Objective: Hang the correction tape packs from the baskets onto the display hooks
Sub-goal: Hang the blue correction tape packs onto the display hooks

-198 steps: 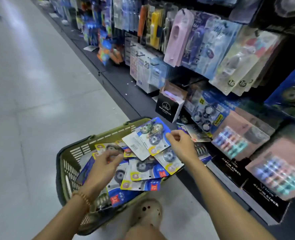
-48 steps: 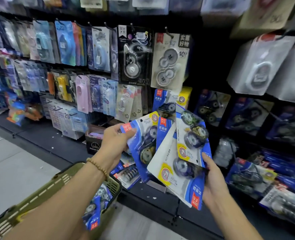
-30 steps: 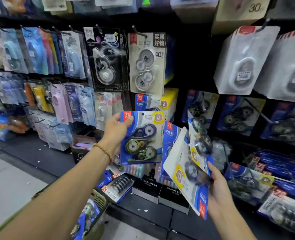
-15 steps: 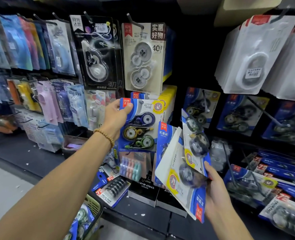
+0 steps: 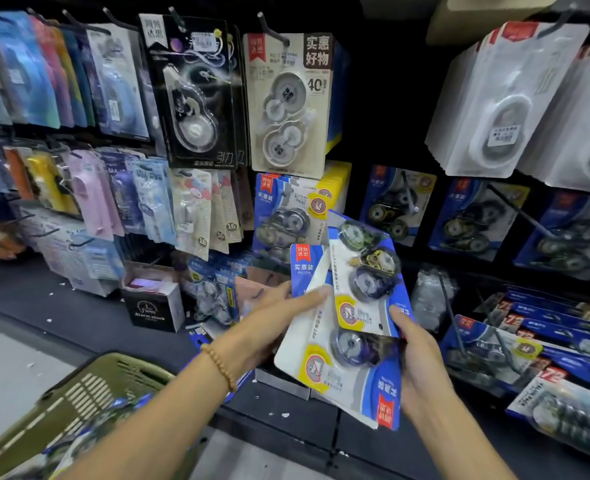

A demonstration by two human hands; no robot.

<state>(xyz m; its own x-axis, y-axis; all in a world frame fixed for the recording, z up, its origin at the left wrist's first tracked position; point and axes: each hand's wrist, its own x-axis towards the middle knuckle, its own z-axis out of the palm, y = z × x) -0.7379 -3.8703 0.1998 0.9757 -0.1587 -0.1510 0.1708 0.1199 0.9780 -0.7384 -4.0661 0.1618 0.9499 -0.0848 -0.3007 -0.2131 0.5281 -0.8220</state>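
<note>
Two hands meet on a fanned bunch of correction tape packs [image 5: 350, 341]: right hand [image 5: 416, 362] curled round its lower right edge, left hand [image 5: 269, 327] with straight fingers touching its left side, before hanging blue packs [image 5: 286, 216] and above an olive basket [image 5: 89, 389]

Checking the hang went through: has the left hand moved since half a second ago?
Yes. The left hand has come down and right from the hung blue packs under the beige pack, to the fan of packs.
</note>
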